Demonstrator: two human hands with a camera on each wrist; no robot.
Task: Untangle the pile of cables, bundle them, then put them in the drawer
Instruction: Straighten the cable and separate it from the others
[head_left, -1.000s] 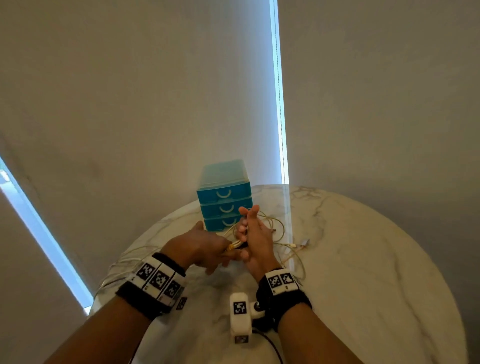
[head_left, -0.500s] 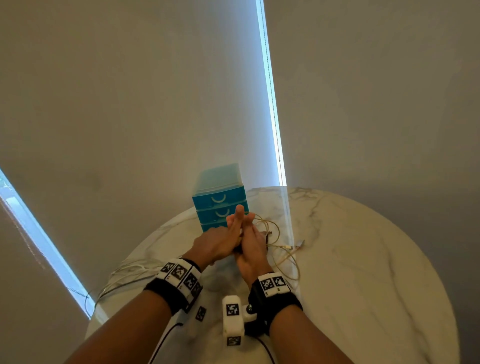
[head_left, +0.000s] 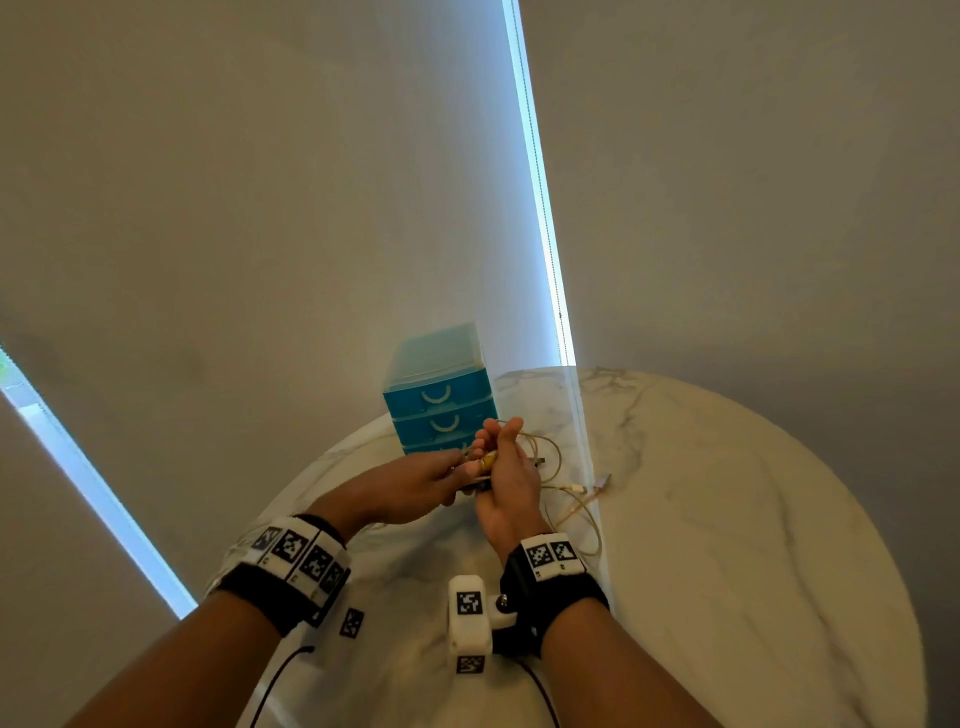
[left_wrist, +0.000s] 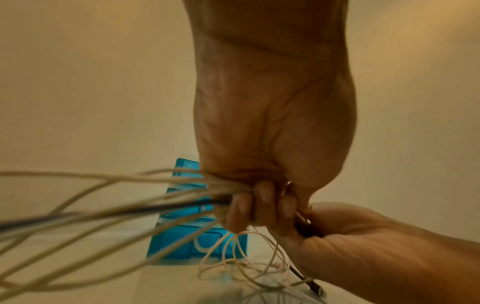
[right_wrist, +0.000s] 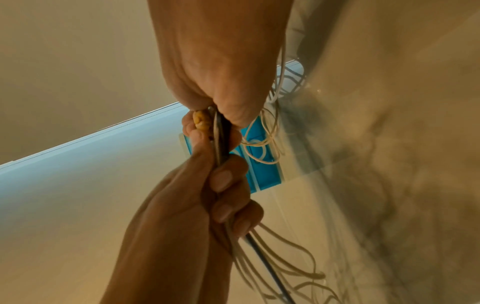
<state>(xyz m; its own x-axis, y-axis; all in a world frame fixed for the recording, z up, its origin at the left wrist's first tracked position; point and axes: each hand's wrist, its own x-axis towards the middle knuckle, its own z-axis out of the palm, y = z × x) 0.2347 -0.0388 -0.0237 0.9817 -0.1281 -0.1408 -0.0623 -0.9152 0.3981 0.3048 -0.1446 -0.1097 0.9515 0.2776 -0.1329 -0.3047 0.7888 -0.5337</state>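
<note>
Fingers of the left hand (left_wrist: 259, 131) curl round the cable bundle (left_wrist: 155, 197). Right hand (head_left: 506, 478) grip pinches its yellow tie (right_wrist: 201, 121), centre frame, before the blue drawer unit (head_left: 441, 400).

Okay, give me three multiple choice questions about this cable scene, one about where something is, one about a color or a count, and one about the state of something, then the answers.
1. Where does the drawer unit stand?
A. on the round marble table, just beyond the hands
B. on the floor
C. at the table's near edge, behind the wrists

2. How many drawer fronts with curved handles does the unit show in the head view?
A. one
B. three
C. five

3. What is the state of the drawers?
A. top one pulled out
C. all removed
B. all closed

Answers: 1 A, the unit sits on the table past the left hand and right hand. 2 B, three stacked blue fronts show. 3 B, the fronts line up flush while both hands grip the cables.
</note>
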